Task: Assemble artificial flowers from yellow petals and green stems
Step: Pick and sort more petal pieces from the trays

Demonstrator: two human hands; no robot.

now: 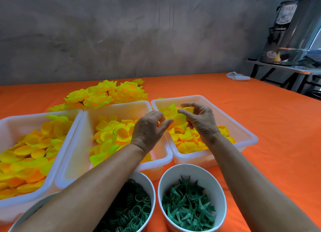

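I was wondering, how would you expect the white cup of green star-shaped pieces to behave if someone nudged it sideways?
The white cup looks tall and narrower at its base, so a high push may tip it. The green star-shaped pieces look like thin plastic, probably light, so it should slide easily on the orange cloth.

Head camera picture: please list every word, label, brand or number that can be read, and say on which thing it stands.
"...WARE": only the end of a word reads, on a dark plate low on the steel urn; the start is blurred.
White label high on the urn: print and a drawing, too blurred to read.
Round sticker near the urn's base: unreadable.
No writing shows on the white tubs, the round bowls or the orange cloth.
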